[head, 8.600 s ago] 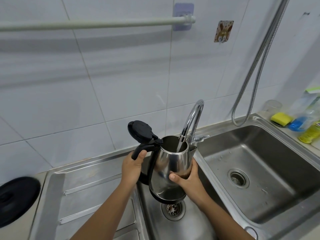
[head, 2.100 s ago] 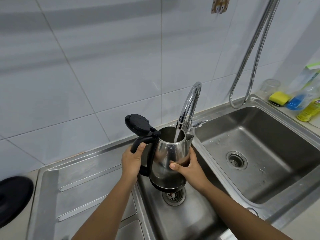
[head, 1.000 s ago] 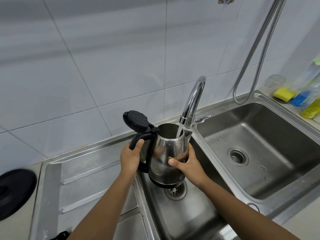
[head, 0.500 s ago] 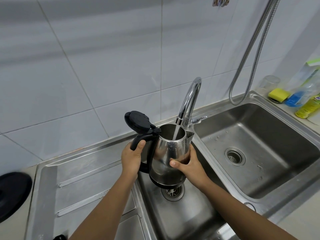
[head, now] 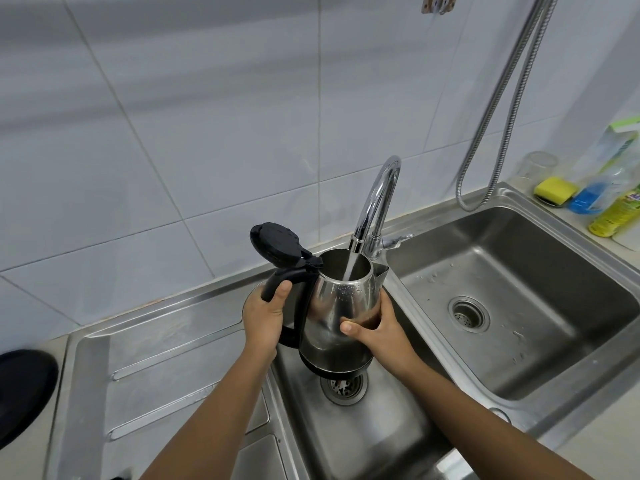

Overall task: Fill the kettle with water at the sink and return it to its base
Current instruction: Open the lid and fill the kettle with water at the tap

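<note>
A steel kettle (head: 341,299) with a black handle is held upright over the left sink basin (head: 374,431), above its drain (head: 343,388). Its black lid (head: 275,245) stands flipped open at the back left. My left hand (head: 265,315) grips the black handle. My right hand (head: 375,327) is wrapped around the kettle's right side. A stream of water runs from the chrome tap (head: 377,202) straight into the kettle's open mouth. The black round kettle base (head: 24,393) lies at the far left edge on the counter.
A steel draining board (head: 156,348) lies left of the basin. The right basin (head: 519,306) is to the right. A metal shower hose (head: 502,109) hangs on the tiled wall. A yellow sponge (head: 554,190), a glass (head: 536,166) and bottles (head: 613,209) stand at the back right.
The kettle stays under the tap in both hands, and water keeps running into it. Only the view has shifted slightly.
</note>
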### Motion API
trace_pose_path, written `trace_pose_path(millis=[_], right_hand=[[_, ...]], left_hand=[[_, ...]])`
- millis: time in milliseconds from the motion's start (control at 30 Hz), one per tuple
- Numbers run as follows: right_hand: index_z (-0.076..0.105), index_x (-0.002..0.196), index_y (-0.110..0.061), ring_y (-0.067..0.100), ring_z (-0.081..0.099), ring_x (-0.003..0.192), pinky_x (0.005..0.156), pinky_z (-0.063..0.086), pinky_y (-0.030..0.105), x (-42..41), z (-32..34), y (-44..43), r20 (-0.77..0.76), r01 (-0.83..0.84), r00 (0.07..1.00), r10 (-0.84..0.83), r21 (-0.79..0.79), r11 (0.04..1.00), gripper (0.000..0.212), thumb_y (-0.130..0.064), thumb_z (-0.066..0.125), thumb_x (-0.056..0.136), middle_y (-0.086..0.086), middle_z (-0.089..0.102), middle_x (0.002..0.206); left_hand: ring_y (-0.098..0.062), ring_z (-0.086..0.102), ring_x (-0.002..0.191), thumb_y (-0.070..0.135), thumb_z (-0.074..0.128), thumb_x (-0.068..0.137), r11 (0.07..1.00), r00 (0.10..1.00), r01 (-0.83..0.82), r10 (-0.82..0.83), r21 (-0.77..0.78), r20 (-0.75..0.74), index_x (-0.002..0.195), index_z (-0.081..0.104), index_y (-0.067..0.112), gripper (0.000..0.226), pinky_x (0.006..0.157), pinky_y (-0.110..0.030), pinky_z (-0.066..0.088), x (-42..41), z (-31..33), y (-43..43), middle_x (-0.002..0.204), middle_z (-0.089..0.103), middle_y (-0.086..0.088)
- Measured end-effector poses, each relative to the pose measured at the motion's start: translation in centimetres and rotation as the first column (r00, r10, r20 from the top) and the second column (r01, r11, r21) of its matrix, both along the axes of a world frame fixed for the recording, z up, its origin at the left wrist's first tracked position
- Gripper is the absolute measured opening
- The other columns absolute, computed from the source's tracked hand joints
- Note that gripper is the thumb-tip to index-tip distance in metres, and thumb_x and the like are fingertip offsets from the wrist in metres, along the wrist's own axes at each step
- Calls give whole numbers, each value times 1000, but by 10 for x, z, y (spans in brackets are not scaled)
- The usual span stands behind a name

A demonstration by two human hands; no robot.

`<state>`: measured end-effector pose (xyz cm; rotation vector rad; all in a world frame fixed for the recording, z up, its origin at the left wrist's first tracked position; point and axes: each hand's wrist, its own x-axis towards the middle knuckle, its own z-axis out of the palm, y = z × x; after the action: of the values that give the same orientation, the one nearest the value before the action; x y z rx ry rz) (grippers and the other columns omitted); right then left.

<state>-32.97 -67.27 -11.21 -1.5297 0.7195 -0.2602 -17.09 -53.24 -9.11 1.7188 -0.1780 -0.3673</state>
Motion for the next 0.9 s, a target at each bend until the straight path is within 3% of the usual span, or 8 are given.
trace_pose_path(millis=[233, 433, 567, 700, 900], right_hand=[[28, 154, -37, 13, 55, 133, 115, 43, 48, 1, -2, -1, 12, 4, 1000, -4, 0, 1000, 129, -64, 93, 46, -12, 58, 143], [29, 154, -38, 12, 56, 132, 115, 44, 48, 0, -1, -2, 6, 5, 1000, -5, -6, 1000, 127, -62, 94, 47, -12, 58, 143], [30, 154, -36, 11, 56, 132, 115, 44, 47, -3, -2, -3, 11, 8, 1000, -8, -3, 1000, 127, -61, 95, 47, -12, 59, 142], [29, 155, -34, 11, 56, 133, 115, 43, 47, -5, -3, -4, 20, 15, 1000, -16, 13, 1000, 130, -61, 95, 46, -11, 58, 143], [32, 153, -34, 9, 58, 129, 114, 45, 46, -6, -4, -5, 30, 12, 999, -12, 10, 1000, 127, -61, 94, 46, -12, 61, 139]], left_hand=[[-28, 64, 87, 80, 54, 54, 1000, 1000, -6, 6, 2, 4, 79, 60, 32, 55, 75, -38, 49, 0, 2, -3, 85, 66, -4], [-30, 64, 88, 90, 55, 47, 1000, 1000, -4, 4, -9, -11, 85, 62, 28, 73, 81, -46, 51, -2, -3, -2, 90, 67, -10], [-22, 61, 82, 79, 56, 53, 1000, 1000, 10, -11, -19, -27, 81, 60, 34, 53, 79, -41, 50, -4, 0, -3, 82, 63, 2], [-18, 57, 75, 77, 55, 53, 1000, 1000, 16, -17, -22, -20, 78, 58, 31, 53, 71, -33, 46, -6, 1, -6, 76, 59, 2], [-19, 56, 75, 77, 54, 55, 1000, 1000, 18, -18, -4, -6, 78, 58, 28, 54, 70, -33, 45, -6, -3, -7, 76, 58, 3]])
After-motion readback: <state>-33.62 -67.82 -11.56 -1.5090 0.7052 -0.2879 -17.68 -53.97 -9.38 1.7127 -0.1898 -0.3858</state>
